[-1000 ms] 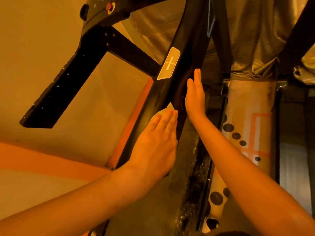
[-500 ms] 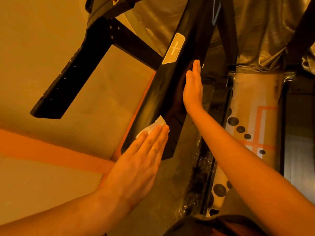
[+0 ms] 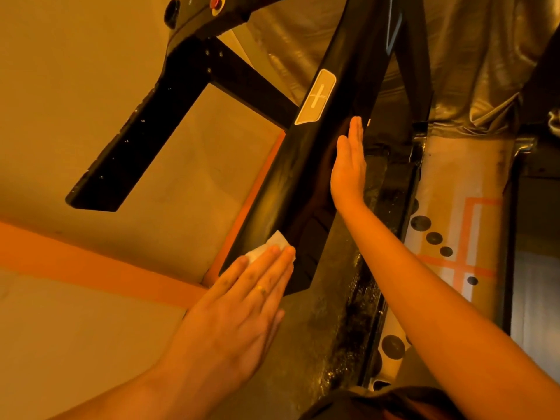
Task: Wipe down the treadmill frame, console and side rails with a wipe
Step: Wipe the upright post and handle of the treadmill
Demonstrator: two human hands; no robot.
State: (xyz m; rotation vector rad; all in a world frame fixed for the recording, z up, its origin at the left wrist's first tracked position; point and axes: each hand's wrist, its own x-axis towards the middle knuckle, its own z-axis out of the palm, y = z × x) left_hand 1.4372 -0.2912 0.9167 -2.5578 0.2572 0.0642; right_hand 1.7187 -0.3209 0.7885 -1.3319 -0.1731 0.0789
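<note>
1. The left hand (image 3: 239, 307) is sliding the wipe (image 3: 266, 248) further down the treadmill upright (image 3: 303, 165), with flat fingers pressing it near the base.
2. The right hand (image 3: 348, 168) is pressing flat, fingers together, higher up.

2 hands (image 3: 239, 304) (image 3: 348, 168), 1 wipe (image 3: 266, 250), 1 treadmill upright (image 3: 297, 177), 1 plus-marked label (image 3: 316, 97), 1 ring (image 3: 261, 288)

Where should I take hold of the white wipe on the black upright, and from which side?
Probably the free corner of the white paper wipe, poking out past the straight fingers of the left hand; the rest is pinned flat on the black glossy upright. Come from the upper left: the right hand lies along the other edge.
</note>
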